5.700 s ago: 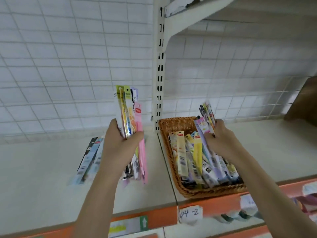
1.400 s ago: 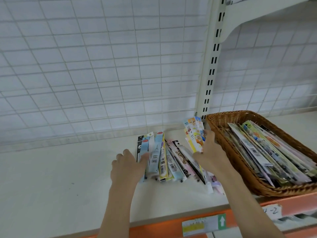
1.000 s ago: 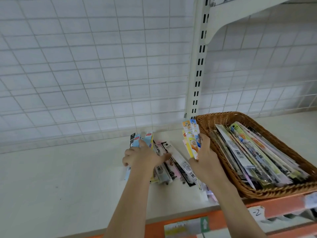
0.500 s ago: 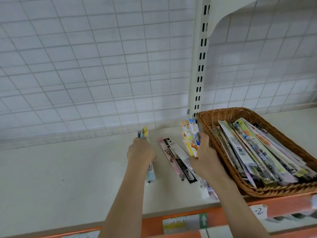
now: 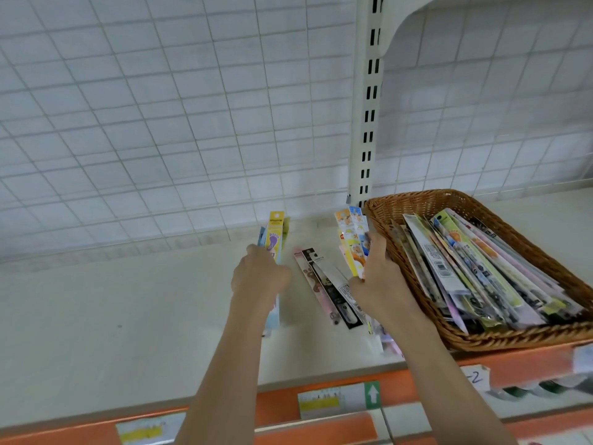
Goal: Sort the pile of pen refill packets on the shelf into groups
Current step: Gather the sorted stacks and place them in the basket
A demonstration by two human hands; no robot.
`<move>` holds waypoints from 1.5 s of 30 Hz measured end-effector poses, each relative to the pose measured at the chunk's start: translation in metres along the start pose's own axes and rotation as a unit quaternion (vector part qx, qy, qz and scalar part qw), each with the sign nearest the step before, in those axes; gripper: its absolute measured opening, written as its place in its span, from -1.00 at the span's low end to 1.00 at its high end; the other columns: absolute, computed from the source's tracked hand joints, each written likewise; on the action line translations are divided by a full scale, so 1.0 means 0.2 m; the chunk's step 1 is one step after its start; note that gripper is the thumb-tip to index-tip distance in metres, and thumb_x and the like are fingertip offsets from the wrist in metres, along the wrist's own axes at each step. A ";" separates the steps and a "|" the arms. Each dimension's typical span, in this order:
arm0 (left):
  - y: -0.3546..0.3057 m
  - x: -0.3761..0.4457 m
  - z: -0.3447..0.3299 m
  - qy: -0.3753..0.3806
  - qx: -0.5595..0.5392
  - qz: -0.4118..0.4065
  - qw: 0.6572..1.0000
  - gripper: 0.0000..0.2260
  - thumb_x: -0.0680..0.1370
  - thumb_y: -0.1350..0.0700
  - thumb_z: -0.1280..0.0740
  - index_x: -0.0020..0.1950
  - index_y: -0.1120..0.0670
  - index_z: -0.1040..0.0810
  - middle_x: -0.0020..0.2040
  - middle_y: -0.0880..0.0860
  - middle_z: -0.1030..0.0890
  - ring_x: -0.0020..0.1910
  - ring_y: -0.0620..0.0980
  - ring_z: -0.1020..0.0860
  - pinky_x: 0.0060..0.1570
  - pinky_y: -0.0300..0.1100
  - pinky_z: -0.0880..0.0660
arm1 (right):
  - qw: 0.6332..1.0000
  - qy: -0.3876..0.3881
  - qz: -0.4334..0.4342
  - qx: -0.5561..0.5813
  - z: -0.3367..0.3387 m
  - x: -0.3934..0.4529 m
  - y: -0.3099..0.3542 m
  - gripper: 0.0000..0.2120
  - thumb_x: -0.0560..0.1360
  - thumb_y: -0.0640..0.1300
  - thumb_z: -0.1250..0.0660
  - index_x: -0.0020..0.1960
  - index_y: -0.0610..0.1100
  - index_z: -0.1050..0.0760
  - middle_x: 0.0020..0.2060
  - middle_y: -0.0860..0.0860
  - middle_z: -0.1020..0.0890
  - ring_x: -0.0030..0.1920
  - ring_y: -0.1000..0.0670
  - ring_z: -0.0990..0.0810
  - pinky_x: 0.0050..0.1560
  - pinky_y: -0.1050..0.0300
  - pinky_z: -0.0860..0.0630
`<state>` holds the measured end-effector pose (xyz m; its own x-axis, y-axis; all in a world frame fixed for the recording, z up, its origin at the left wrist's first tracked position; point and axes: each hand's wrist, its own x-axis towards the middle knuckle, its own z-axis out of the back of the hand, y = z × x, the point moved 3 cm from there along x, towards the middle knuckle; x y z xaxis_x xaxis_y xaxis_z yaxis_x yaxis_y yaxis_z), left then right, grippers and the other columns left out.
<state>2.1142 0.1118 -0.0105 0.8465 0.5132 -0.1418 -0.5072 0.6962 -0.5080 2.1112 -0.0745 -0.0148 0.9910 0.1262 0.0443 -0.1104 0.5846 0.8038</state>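
I see a white wire grid back panel (image 5: 160,107), a slotted upright (image 5: 369,107) and a cream shelf (image 5: 112,316) with an orange edge strip (image 5: 529,367).

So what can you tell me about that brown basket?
The brown basket looks woven, like wicker, and roughly rectangular with low walls. It sits on the white shelf, right of the slotted post, near the front edge. It is full of long, thin refill packets lying slanted. The right hand is beside its left wall.
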 end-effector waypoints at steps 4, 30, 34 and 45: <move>-0.13 -0.05 -0.08 0.030 -0.019 -0.036 0.999 -0.64 0.49 0.12 -0.29 0.23 0.19 -0.30 0.04 0.14 -0.48 -0.04 0.12 -0.47 -0.13 -0.12 -0.40 | 1.000 -0.020 0.015 -0.009 0.00 0.00 -0.01 -0.28 0.46 -0.39 -0.24 0.49 -0.15 0.06 0.11 -0.19 -0.53 -0.09 -0.12 -0.57 -0.23 0.15 -0.49; -0.18 -0.01 -0.13 0.050 0.063 -0.069 0.994 -0.72 0.42 0.19 -0.37 0.10 0.17 -0.45 -0.01 0.11 -0.56 -0.10 0.07 -0.50 -0.28 -0.19 -0.36 | 0.998 -0.031 0.031 -0.049 -0.03 0.01 -0.01 -0.32 0.45 -0.36 -0.24 0.47 -0.16 0.00 0.21 -0.21 -0.49 0.03 -0.17 -0.54 -0.02 0.05 -0.50; -0.15 -0.03 -0.07 0.021 -0.051 -0.094 0.994 -0.68 0.44 0.18 -0.36 0.13 0.20 -0.37 -0.10 0.06 -0.44 -0.14 0.05 -0.42 -0.25 -0.20 -0.34 | 0.998 -0.016 0.044 -0.032 -0.03 0.01 0.03 -0.34 0.47 -0.38 -0.22 0.45 -0.13 -0.01 0.26 -0.17 -0.44 -0.13 -0.07 -0.44 -0.18 0.18 -0.35; 0.09 -0.14 0.12 -0.155 -0.300 -0.101 0.936 -0.83 0.47 0.25 -0.28 -0.04 0.16 -0.29 -0.28 0.05 -0.43 -0.28 0.16 -0.45 -0.28 -0.12 -0.35 | 0.988 -0.052 0.146 -0.009 0.04 0.01 0.28 -0.30 0.45 -0.36 -0.24 0.48 -0.05 -0.01 0.18 -0.11 -0.44 -0.02 -0.12 -0.54 -0.17 0.05 -0.51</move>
<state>2.0783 0.1223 0.0045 0.7803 0.5876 0.2144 -0.0815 0.4353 -0.8966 2.1067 -0.0483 0.0353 0.9193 0.2080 0.3343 -0.3925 0.5499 0.7372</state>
